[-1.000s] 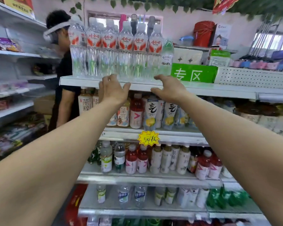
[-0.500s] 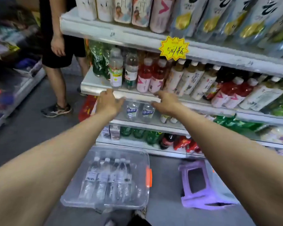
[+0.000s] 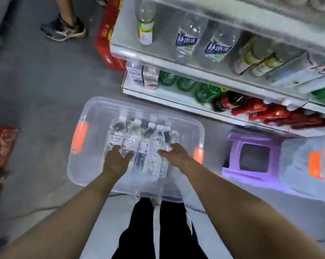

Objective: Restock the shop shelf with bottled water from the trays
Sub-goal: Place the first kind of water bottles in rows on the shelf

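A clear plastic tray [image 3: 77, 165] with orange clips sits on the floor at my feet. Several water bottles [image 3: 134, 135] lie in it side by side, caps pointing away from me. My left hand [image 3: 115, 160] reaches into the tray, fingers and thumb curled round the base of a bottle at the left of the row. My right hand [image 3: 174, 155] curls round the rightmost bottle. Above the tray, a low shelf [image 3: 158, 58] holds two blue-labelled water bottles [image 3: 187, 40] with bare space round them.
A purple stool [image 3: 255, 152] stands right of the tray, and a second clear tray [image 3: 307, 165] lies beyond it. Red cartons [image 3: 105, 34] sit at the shelf's left end. Another person's shoe [image 3: 64, 28] is on the floor at the upper left. Red bags [image 3: 0, 143] lie at left.
My view swung from the top shelf down to the floor. Both hands dropped from the shelf edges into the tray and closed on bottles.
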